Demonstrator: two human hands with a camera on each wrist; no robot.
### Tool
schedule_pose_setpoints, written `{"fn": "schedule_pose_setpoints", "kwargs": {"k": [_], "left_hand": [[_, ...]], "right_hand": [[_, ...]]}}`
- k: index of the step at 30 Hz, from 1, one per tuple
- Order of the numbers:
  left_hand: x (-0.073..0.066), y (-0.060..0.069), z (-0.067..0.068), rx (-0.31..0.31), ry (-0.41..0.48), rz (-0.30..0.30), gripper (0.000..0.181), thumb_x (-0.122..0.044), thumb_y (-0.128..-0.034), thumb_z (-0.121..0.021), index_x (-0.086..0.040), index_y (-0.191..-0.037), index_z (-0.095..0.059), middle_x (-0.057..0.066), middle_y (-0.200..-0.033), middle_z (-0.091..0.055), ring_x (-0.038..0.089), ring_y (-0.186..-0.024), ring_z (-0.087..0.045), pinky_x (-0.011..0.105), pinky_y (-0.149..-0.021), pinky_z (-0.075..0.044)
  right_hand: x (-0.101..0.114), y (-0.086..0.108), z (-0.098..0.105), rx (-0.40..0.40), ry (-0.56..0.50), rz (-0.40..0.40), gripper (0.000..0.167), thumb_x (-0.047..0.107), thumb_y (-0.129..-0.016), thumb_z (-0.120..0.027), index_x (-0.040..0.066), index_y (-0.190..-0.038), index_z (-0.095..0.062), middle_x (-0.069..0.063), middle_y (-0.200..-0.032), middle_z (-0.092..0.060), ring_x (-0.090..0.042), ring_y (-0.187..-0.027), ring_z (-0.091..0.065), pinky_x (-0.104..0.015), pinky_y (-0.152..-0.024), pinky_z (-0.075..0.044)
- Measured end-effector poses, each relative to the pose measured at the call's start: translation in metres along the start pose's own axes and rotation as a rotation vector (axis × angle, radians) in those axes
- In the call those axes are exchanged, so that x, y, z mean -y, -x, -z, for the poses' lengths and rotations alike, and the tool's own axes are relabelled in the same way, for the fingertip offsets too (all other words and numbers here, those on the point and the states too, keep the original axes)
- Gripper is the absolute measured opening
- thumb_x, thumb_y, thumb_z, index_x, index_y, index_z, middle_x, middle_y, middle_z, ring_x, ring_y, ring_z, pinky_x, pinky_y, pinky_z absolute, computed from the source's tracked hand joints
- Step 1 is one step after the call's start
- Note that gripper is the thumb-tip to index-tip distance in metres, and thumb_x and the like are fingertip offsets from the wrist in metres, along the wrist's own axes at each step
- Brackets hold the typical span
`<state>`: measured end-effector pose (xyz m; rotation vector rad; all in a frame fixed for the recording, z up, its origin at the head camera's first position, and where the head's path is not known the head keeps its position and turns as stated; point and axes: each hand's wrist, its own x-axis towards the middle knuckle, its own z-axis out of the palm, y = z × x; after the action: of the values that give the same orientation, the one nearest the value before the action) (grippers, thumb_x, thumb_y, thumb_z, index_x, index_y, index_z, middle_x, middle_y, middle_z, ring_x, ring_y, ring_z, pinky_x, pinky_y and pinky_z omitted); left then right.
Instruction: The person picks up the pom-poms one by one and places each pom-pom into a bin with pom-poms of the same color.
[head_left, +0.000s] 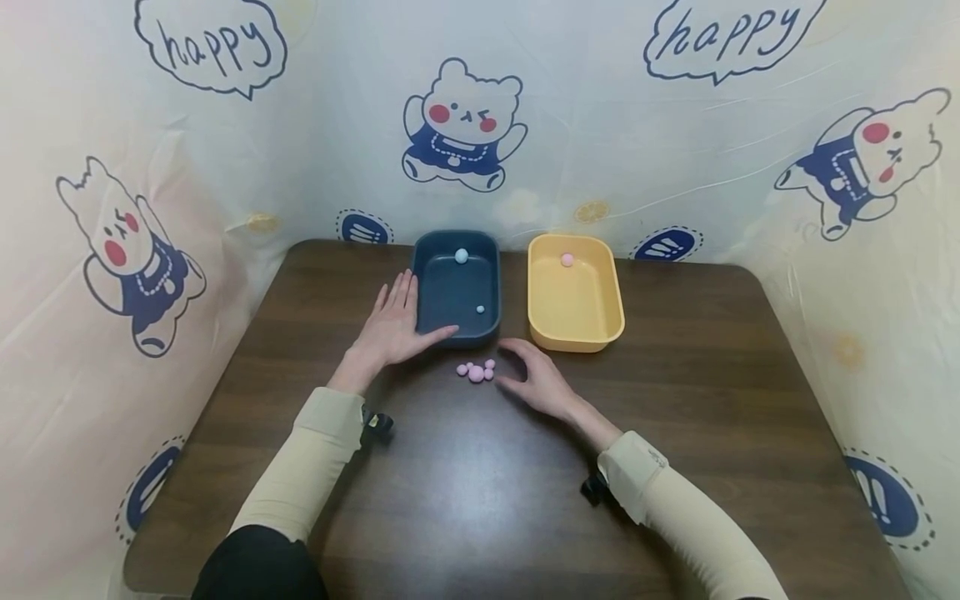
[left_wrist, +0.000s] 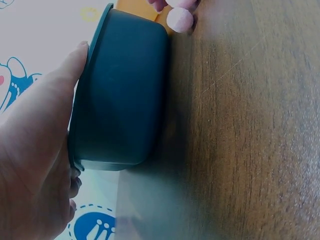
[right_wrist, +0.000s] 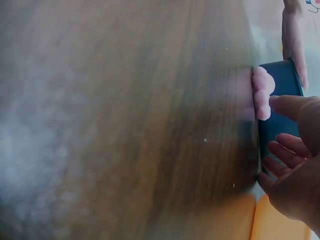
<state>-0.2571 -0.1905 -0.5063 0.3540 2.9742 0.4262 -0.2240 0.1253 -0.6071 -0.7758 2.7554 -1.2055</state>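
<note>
- Nearest: cream sleeves (head_left: 318, 458) on both forearms, black wrist units (head_left: 378, 425) at the inner side, above dark wood-grain table (head_left: 465, 517).
- Right hand (head_left: 543, 385): grip partly open, fingers curved, clear gap between thumb and fingertips, nothing held. Thumb tip just beside the pink balls (head_left: 476, 374); touching or not, cannot tell.
- Those pink balls: five in a tight cluster on the table, mixed sizes, biggest mid-cluster, just short of the dark blue bin (head_left: 453, 287).
- Left hand (head_left: 392, 327): grip wide open, fingers straight, thumb splayed. Fingers along left rim of dark blue bin, thumb at near rim; no ball held.
- Dark blue bin: upright on table. Inside, two pale blue balls (head_left: 461, 256), larger at far end, smaller toward near right corner.
- Yellow bin (head_left: 575, 304): upright, right of dark blue bin, small gap between. Inside, lone pink ball (head_left: 567, 260) toward far end.
- Farthest: pale cloth (head_left: 585, 142) behind and at both sides, printed with cartoon bears and "happy" bubbles.
</note>
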Motion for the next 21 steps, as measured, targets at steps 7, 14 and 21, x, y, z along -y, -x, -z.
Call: {"fn": "schedule_pose_setpoints", "kwargs": {"k": [7, 14, 21], "left_hand": [[-0.0005, 0.0010, 0.0007, 0.000, 0.013, 0.003, 0.136, -0.097, -0.0893, -0.045, -0.003, -0.176, -0.001, 0.017, -0.187, 0.004, 0.035, -0.176, 0.002, 0.056, -0.143, -0.003], [-0.0017, 0.0013, 0.0017, -0.006, 0.013, 0.004, 0.135, -0.096, -0.0899, -0.045, -0.003, -0.176, -0.001, 0.018, -0.187, 0.003, 0.035, -0.176, 0.002, 0.056, -0.142, -0.002], [-0.0006, 0.0017, 0.0004, -0.007, 0.011, 0.002, 0.135, -0.096, -0.0899, -0.045, -0.002, -0.176, -0.002, 0.019, -0.187, 0.001, 0.037, -0.175, -0.001, 0.057, -0.142, -0.003]], "right_hand": [[0.0050, -0.0016, -0.0001, 0.003, -0.011, -0.014, 0.060, 0.030, -0.101, -0.081, 0.012, -0.154, -0.060, -0.012, -0.162, -0.060, -0.029, -0.154, -0.055, -0.051, -0.130, -0.044], [0.0074, -0.0025, 0.0001, 0.022, -0.005, -0.029, 0.059, 0.030, -0.102, -0.080, 0.012, -0.155, -0.060, -0.013, -0.166, -0.057, -0.031, -0.158, -0.052, -0.054, -0.130, -0.043], [0.0040, -0.0053, -0.0064, 0.030, -0.009, -0.020, 0.056, 0.028, -0.102, -0.080, 0.013, -0.152, -0.062, -0.011, -0.163, -0.060, -0.032, -0.160, -0.049, -0.054, -0.131, -0.041]]}}
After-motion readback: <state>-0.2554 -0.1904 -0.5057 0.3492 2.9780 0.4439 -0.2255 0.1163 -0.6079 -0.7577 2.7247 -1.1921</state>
